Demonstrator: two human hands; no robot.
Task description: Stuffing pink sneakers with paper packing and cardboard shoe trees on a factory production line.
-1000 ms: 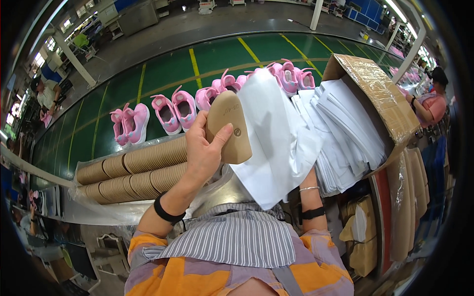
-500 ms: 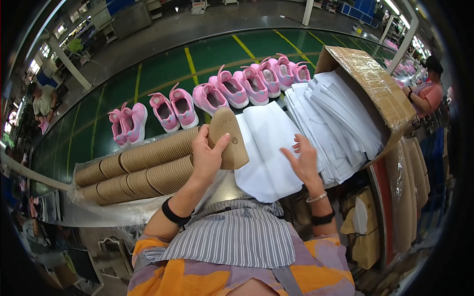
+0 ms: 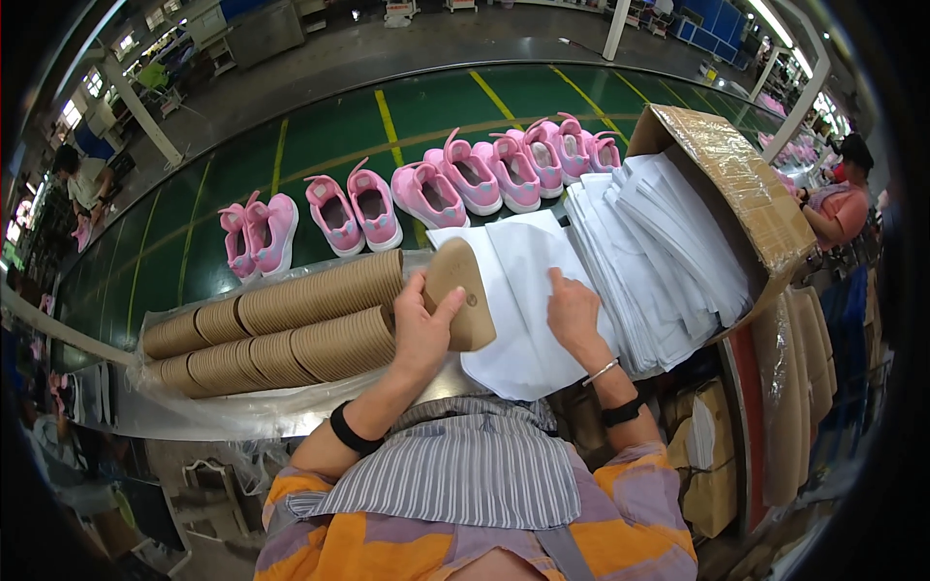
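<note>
My left hand (image 3: pixel 423 334) is closed on a tan cardboard shoe insert (image 3: pixel 467 324), with its thumb across the face. The insert has one rounded end and is tilted above white paper sheets (image 3: pixel 518 363). My right hand (image 3: pixel 573 320) is over these sheets, index finger stretched out and the other fingers curled and partly hidden. Nothing shows in its grip. Left of my left hand, two long rows of nested tan inserts (image 3: pixel 320 295) lie on clear plastic. Pink shoes (image 3: pixel 426 198) stand in a line beyond the inserts and paper.
A tipped cardboard box (image 3: pixel 731 160) on the right holds a fanned stack of white paper (image 3: pixel 644 261). The green conveyor belt (image 3: pixel 339 116) with yellow lines runs behind the shoes. One person (image 3: pixel 841 198) works at far right, another (image 3: pixel 85 184) at far left.
My right hand has moved slightly left and down, going from spread fingers to one extended index finger. My left hand has shifted a little right and down with the insert.
</note>
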